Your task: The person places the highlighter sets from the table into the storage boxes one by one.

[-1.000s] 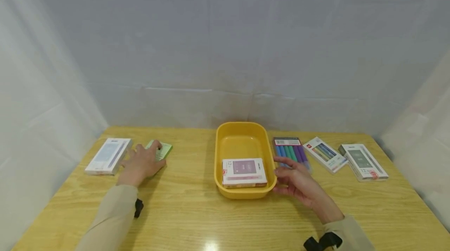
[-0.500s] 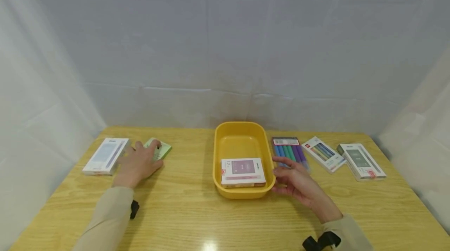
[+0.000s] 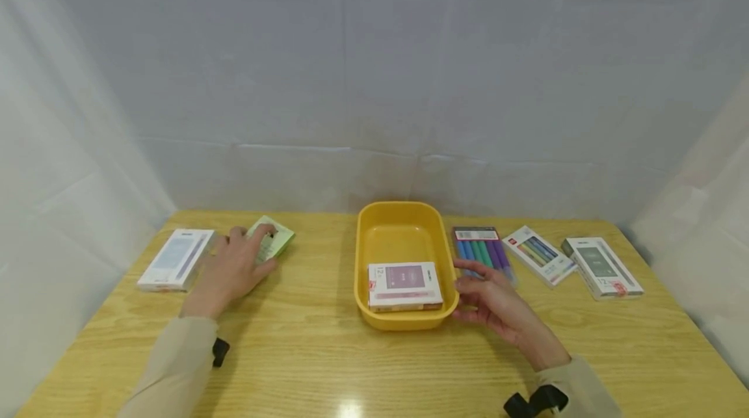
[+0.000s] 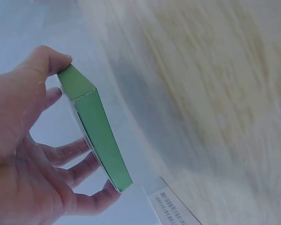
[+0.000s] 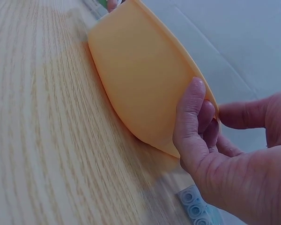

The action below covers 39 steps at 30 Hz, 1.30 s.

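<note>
In the head view my left hand (image 3: 231,270) grips a flat green box (image 3: 278,238) by its edges. The left wrist view shows the thumb on one end of the box (image 4: 103,136) and the fingertips along the other side, with the box tilted and raised off the table. My right hand (image 3: 497,307) is at the right wall of a yellow bin (image 3: 365,317). In the right wrist view its fingers curl against the bin's outer wall (image 5: 136,70) and rim. A white box with a purple panel (image 3: 406,286) lies in the near half of the bin.
Left of my left hand lies a white box with a blue panel (image 3: 177,260). Right of the bin are a pack of coloured markers (image 3: 483,252), a white pack of coloured pens (image 3: 539,255) and a white box with a dark panel (image 3: 603,267). Pale sheeting (image 3: 374,80) hangs behind the table.
My left hand has taken hold of the green box and tilted it up, shifting it slightly right and away from me. The right hand and the bin have stayed in place.
</note>
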Tool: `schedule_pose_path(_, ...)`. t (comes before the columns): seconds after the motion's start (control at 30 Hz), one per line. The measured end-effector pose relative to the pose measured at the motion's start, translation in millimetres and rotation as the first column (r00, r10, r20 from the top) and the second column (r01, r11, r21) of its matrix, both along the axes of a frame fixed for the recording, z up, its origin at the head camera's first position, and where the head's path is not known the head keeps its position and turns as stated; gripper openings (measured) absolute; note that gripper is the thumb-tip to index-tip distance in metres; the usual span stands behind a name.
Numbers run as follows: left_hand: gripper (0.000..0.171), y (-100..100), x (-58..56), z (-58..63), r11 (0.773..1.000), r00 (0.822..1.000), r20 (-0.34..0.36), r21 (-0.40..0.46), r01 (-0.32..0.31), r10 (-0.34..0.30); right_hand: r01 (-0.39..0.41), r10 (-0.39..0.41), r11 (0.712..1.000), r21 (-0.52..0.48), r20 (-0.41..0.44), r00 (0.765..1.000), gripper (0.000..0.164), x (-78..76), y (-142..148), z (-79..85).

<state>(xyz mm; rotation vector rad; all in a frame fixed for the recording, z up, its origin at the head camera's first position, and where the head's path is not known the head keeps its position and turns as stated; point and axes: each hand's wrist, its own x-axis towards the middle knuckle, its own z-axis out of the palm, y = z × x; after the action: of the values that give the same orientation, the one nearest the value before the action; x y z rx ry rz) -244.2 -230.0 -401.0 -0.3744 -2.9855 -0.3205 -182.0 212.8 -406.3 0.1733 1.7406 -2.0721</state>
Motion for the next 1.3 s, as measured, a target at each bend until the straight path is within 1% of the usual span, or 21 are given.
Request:
schedule_pose_path(0.17, 0.056, 7.1, 2.8, 3.7, 0.999, 1.0, 0.017, 0.035, 0.002, -0.002, 0.002, -0.002, 1.0, -0.005, -0.003, 1.0, 0.063, 1.5, -0.1, -0.6)
schedule_pose_path(0.27, 0.056, 11.6, 4.7, 5.5, 0.999, 1.0, 0.014, 0.054, 0.003, -0.004, 0.007, -0.007, 1.0, -0.008, -0.005, 1.0, 0.063, 2.4, 0.0, -1.1)
schedule_pose_path(0.4, 0.056, 17.6, 7.8, 9.5, 0.998, 0.999, -0.025, 0.056, 0.022, -0.02, 0.006, -0.006, 1.0, -0.008, -0.013, 1.0, 0.062, 3.2, -0.2, -1.2)
schedule_pose_path(0.6, 0.056, 29.4, 11.6, 17.2, 0.996, 0.994, -0.079, 0.052, 0.075, -0.071, 0.007, -0.007, 1.0, 0.004, -0.025, 1.0, 0.061, 3.1, -0.8, -0.4)
schedule_pose_path(0.77, 0.055, 39.6, 13.2, 23.0, 0.992, 0.991, -0.082, 0.069, 0.109, -0.103, 0.005, -0.004, 1.0, 0.006, -0.027, 1.0, 0.06, 1.8, -1.3, 0.5)
schedule_pose_path(0.93, 0.057, 47.6, 15.2, 25.3, 0.988, 0.988, -0.095, 0.082, 0.127, -0.119, -0.002, 0.002, 1.0, 0.002, -0.03, 1.0, 0.06, 1.7, -1.3, -0.2)
schedule_pose_path(1.1, 0.057, 54.5, 15.1, 27.4, 0.985, 0.984, -0.119, 0.091, 0.145, -0.133, -0.005, 0.005, 1.0, -0.006, -0.038, 0.999, 0.061, 1.5, -1.3, -1.7)
schedule_pose_path(1.3, 0.057, 63.4, 11.9, 30.3, 0.982, 0.982, -0.117, 0.107, 0.158, -0.146, -0.002, 0.002, 1.0, -0.007, -0.036, 0.999, 0.06, 1.9, -1.4, -2.5)
